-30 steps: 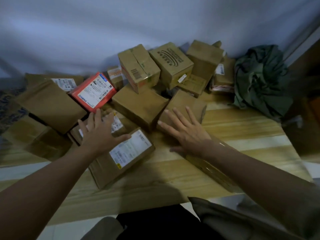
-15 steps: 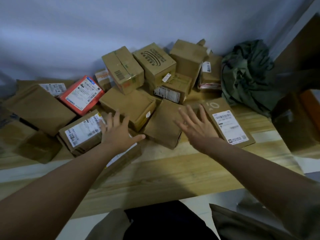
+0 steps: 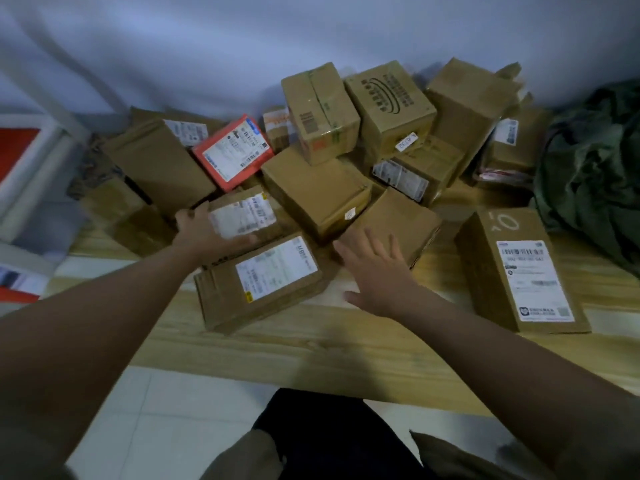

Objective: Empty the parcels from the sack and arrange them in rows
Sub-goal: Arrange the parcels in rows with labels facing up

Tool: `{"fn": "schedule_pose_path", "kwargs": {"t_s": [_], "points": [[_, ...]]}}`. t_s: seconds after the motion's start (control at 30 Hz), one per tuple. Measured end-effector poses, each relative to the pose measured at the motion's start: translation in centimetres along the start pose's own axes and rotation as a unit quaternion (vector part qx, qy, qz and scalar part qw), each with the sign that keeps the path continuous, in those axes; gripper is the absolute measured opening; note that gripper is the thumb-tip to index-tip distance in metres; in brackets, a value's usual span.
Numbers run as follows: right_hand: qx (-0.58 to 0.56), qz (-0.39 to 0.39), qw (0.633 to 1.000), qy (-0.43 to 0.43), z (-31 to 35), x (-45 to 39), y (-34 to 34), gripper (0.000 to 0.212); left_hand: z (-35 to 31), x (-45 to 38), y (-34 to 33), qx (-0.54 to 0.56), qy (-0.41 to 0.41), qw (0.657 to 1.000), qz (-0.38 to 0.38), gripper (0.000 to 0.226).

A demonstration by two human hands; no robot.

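The left hand (image 3: 204, 230) grips the near-left corner of a labelled cardboard parcel (image 3: 242, 216) in the pile on the floor. The right hand (image 3: 375, 268), fingers spread and empty, hovers just right of it, beside a plain brown parcel (image 3: 398, 223).

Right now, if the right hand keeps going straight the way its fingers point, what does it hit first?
Probably the plain brown box just ahead. The right hand is open, fingers spread and aimed up-left at that box's near edge. Whether the fingertips already touch it is unclear; depth is hard to judge from this one view.
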State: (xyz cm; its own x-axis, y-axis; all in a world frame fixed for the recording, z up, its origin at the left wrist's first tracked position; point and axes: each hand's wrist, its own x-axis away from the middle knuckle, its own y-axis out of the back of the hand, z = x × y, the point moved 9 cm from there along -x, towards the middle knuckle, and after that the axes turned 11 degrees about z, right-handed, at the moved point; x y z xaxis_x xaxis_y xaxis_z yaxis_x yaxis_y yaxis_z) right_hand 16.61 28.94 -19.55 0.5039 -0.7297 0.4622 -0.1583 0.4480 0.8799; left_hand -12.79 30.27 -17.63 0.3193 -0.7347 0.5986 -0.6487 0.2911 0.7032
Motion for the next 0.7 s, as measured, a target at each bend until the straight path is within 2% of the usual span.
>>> {"fn": "schedule_pose_path", "kwargs": {"t_s": [0.17,0.3,0.37,0.53,0.7], "points": [[-0.104,0.020,0.994,0.000,1.3,-0.6,0.8,0.123,-5.0,2.8,-3.6,-0.054,-0.125,0.989,-0.049,0.107],[-0.095,-0.001,0.995,-0.009,1.7,-0.5,1.4,0.128,-7.9,4.4,-6.6,-0.078,-0.208,0.975,0.021,0.089],[-0.090,0.001,0.996,-0.018,1.6,-0.4,1.3,0.127,-8.1,4.7,-6.7,-0.075,-0.231,0.970,0.028,0.075],[-0.060,-0.003,0.998,-0.035,2.4,0.1,1.9,0.115,-4.8,4.5,-2.6,-0.023,-0.195,0.979,-0.055,0.039],[-0.038,-0.048,0.998,-0.026,6.2,-1.0,3.9,0.099,1.2,4.4,2.4,0.019,-0.161,0.979,-0.125,0.024]]}}
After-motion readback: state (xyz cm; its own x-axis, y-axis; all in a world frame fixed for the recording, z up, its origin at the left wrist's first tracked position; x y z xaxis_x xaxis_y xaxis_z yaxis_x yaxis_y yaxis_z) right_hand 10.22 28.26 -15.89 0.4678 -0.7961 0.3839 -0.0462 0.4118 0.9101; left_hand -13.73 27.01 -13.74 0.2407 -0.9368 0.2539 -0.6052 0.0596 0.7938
